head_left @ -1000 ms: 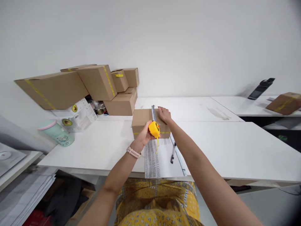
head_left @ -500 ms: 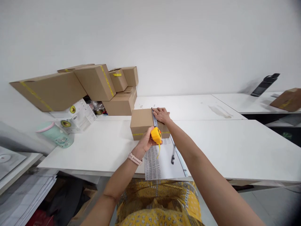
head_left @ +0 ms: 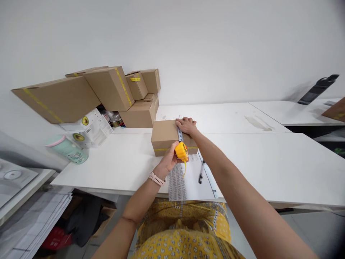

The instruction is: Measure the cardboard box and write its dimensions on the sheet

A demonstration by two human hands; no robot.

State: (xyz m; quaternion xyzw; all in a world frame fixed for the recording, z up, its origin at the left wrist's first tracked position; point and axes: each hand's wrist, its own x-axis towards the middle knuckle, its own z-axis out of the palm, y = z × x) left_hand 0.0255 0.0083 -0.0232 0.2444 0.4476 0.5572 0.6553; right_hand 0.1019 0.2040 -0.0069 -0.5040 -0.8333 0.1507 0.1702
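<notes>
WORN | pale pink segmented watch strap (head_left: pixel 156 178) just behind the left hand (head_left: pixel 168 162) | yellow cloth garment (head_left: pixel 183 230), small pale flower print, patterned border bands | forearms (head_left: pixel 229 180) uncovered past elbows

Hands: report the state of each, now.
Left hand: closed on the yellow tape measure.
Right hand: on the cardboard box, over the blade end; grip cannot be told.

Bare tabletop (head_left: pixel 269 162) right of small box (head_left: pixel 164 133); box stack (head_left: pixel 107 90) close behind-left
</notes>
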